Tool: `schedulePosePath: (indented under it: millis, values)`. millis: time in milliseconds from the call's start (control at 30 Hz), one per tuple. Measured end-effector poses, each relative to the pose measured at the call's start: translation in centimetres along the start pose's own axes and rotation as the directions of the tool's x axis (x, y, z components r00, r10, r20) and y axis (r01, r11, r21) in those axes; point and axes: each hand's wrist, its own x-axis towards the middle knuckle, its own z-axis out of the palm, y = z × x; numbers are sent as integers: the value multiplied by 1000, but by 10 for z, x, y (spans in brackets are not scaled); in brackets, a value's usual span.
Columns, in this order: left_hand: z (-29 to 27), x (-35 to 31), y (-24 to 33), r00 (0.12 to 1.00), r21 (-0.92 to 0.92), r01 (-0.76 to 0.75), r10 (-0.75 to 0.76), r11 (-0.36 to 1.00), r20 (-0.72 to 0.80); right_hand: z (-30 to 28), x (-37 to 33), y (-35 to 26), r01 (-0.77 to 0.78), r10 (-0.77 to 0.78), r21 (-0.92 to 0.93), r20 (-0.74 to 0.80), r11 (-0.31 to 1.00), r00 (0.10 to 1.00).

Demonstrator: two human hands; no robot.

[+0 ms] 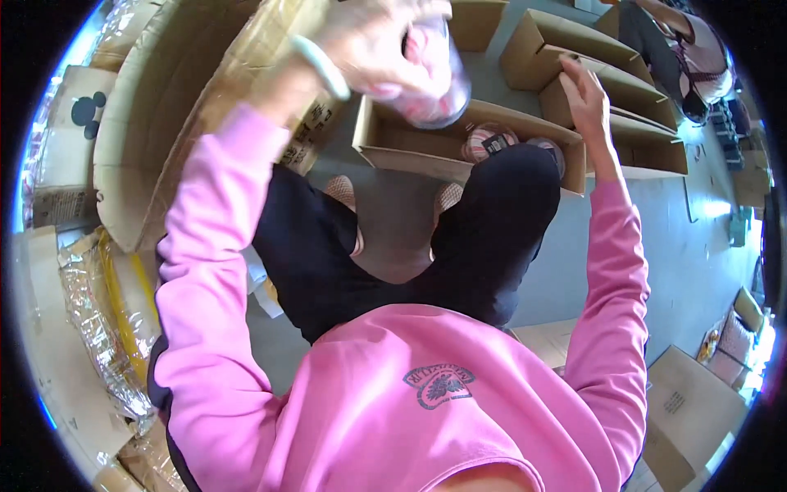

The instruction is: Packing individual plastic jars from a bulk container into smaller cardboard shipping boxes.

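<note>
My left hand [370,51], wearing a pale bangle, is closed round a clear plastic tub [443,105] with pink and white contents, and motion blurs it a little. The tub is held above the left part of a long narrow open carton [410,160]. Inside that carton, toward its right end, lie similar clear packs [489,141] with pink and white contents and a dark label; my knee partly hides them. My right hand [585,102] is at the carton's far right corner, fingers stretched out and holding nothing. Whether its fingertips touch the cardboard, I cannot tell.
A large open cardboard box [152,123] stands at my left. More long cartons [590,66] are lined up at the far right. Another person [697,57] bends at the upper right. Wrapped cartons [106,328] and a flattened box [684,402] lie around me.
</note>
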Motion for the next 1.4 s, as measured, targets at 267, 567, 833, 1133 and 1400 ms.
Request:
schedulePosePath:
  millis: [267,567,833,1133,1400]
  values:
    - [112,-18,36,817,412,302,-456,860,353,21,-72,-53,-126,113,45,230,991,967]
    - [114,-31,34,633,297,550,-621,781,463,114,-79,-43,-150,-64,343,540,927,839]
    - [169,-72,35,563,395,533,-661,749,496,96,-85,-35,-305,107,269,564,914,819]
    - [184,-83,47,478,47,606,-411,794,777,67,-3,-101,150,-213,181,403,972,890]
    - [-97,-30,16,682,-489,687,-245,537,689,165,78,-260,799,-824,202,114,566,555]
